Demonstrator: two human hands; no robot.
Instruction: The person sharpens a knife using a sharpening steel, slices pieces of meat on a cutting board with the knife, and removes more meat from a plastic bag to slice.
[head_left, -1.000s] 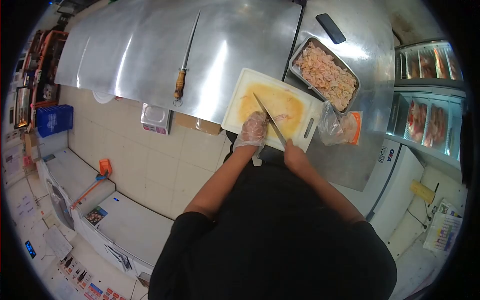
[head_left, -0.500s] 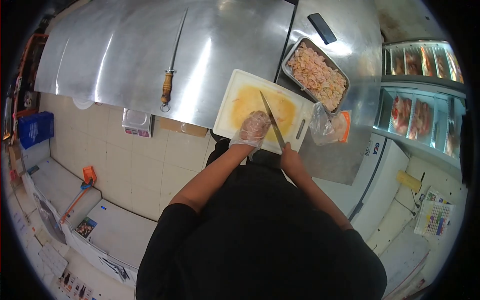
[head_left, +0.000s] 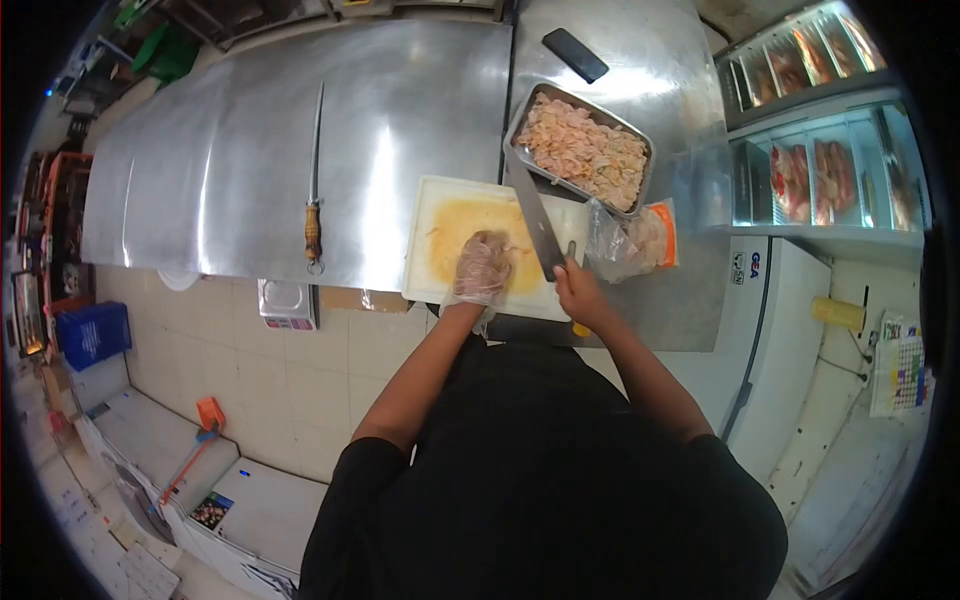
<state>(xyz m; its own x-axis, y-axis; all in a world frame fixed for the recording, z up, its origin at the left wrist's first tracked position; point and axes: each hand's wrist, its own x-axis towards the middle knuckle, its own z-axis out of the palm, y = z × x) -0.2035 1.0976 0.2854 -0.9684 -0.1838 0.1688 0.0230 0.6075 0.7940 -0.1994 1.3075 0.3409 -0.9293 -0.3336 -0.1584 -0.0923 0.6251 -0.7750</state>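
Note:
My right hand [head_left: 583,292] grips a large knife [head_left: 538,228] at its handle end. The blade slants up and away across the right part of a white cutting board [head_left: 420,215], its tip by the near left corner of a metal tray [head_left: 651,165]. Small cut pieces of pale pink raw meat [head_left: 582,145] fill that tray. My left hand [head_left: 483,268], in a clear plastic glove, is over the board's yellow-stained middle with fingers curled and slightly blurred. Whatever lies beneath those fingers is hidden. A few meat scraps show beside them.
Right of the board lies a clear plastic bag [head_left: 608,242] with an orange band. A phone [head_left: 575,55] rests beyond the tray. To the left, a sharpening steel [head_left: 313,228] lies on the steel table [head_left: 250,150]. A white freezer [head_left: 785,350] stands at right.
The knife has swung off the board's middle, away from my left hand, to the right and toward the tray. My left hand stays over the board. The whole view has shifted.

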